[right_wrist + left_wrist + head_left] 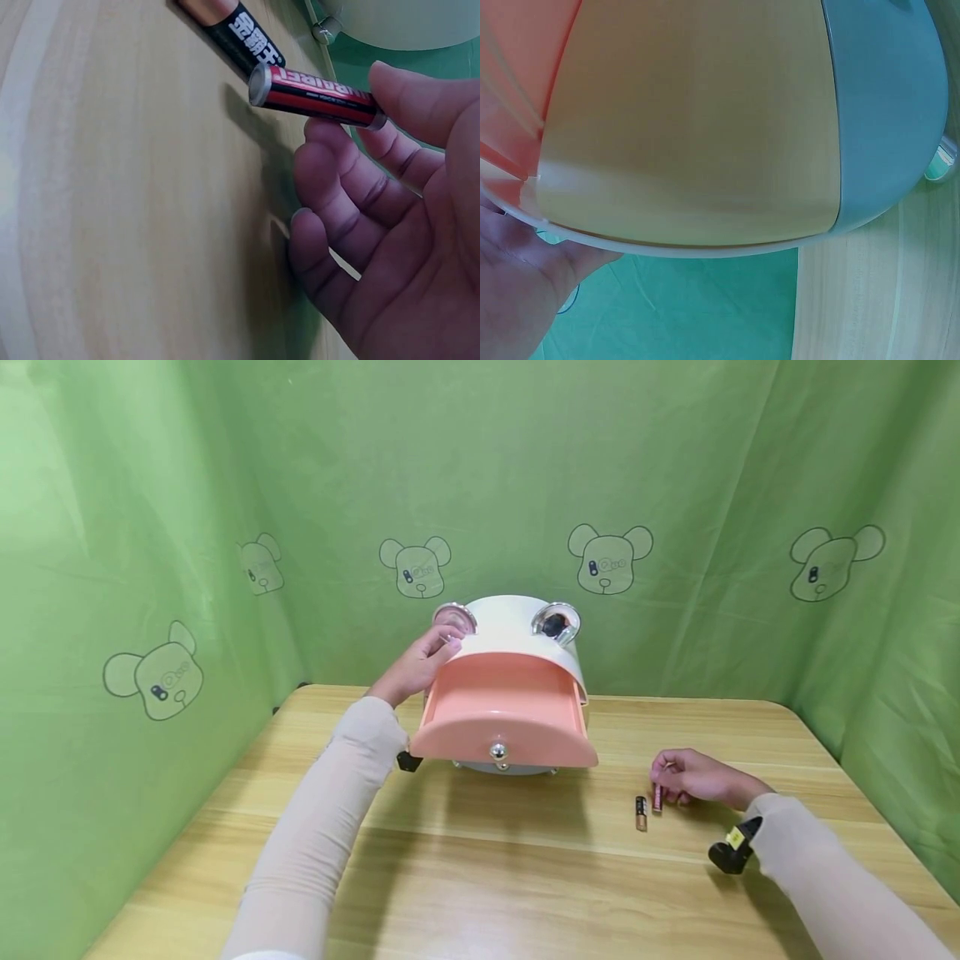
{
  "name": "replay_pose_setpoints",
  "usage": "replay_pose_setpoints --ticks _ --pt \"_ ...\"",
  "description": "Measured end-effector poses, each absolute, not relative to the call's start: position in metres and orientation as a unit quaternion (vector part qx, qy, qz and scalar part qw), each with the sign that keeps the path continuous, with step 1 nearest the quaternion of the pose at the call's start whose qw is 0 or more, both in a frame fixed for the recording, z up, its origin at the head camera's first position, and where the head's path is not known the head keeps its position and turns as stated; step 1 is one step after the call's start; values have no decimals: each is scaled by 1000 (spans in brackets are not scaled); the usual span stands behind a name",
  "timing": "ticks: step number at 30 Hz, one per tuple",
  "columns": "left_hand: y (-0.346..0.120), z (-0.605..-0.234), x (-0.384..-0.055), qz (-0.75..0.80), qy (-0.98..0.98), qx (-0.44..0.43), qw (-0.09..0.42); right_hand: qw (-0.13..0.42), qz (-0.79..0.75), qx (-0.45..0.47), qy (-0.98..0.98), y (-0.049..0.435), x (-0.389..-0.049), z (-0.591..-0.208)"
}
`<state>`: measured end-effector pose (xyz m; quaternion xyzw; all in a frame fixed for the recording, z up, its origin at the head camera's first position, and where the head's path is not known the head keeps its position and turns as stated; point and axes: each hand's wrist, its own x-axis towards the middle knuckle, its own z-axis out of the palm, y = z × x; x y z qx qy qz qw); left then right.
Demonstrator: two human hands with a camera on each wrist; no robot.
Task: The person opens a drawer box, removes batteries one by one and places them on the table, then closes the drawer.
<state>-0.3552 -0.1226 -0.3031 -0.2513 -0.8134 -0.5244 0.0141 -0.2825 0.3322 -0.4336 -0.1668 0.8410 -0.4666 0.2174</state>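
A frog-shaped drawer box (504, 614) stands on the table, white on top with two silver-rimmed round eyes. Its pink drawer (504, 735) is pulled out, showing a bare pink inside. My left hand (420, 662) grips the box by its left eye and front rim; the fingertips are partly hidden. In the left wrist view the white rim (705, 251) runs past that hand. At the right, my right hand (697, 775) pinches a red-and-black battery (319, 97) by one end, tilted just above the table. A black-and-copper battery (641, 813) lies beside it.
The wooden table (487, 877) reaches back to a green curtain (510, 460) printed with bear heads, which also hangs on both sides. A blue-grey base (889, 112) with small silver feet carries the box. A black wrist device (731, 852) sits under the right sleeve.
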Motion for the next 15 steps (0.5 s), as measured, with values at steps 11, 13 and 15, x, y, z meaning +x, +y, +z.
replay_pose_setpoints --ticks 11,13,15 --pt "-123 -303 -355 -526 -813 -249 11 210 -467 -164 843 332 -282 -438" --pt "-123 -303 -356 -527 -812 -250 11 209 -466 -166 843 332 -282 -439" --pt "-123 -303 -356 -527 -812 -250 12 208 -466 -165 844 332 -282 -439"
